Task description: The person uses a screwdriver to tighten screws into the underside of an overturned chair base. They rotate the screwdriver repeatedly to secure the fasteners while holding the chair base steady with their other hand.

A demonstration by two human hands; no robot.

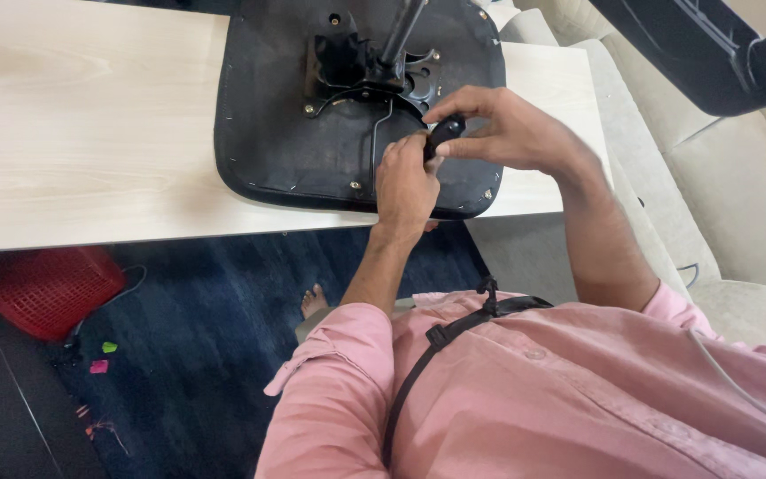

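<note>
The person stands over the near edge of a pale wooden table (90, 133), pink sleeves rolled up, both hands meeting on the underside of an upturned chair seat (259, 133). The left hand (405, 186) is curled, its fingers pressed against the lower end of a small black knob (444, 133) at the seat's near edge. The right hand (507, 133) comes in from the other side and pinches the top of that same knob between thumb and fingertips. Both hands are closed on it; how tightly, I cannot tell.

It looks to me like the step in hand is seating or turning this knob on the thin bent lever rod (374, 133) that runs just beyond the left hand. The next move would call for a steady twist or push while one hand braces the rod.

Beyond the hands sits the black metal mounting plate (374, 75) with the gas column (403, 31) rising from it.

Down to the left of the left arm, under the table on the dark blue carpet (206, 355), a red plastic basket (50, 288) rests; what is inside it I cannot make out.
</note>
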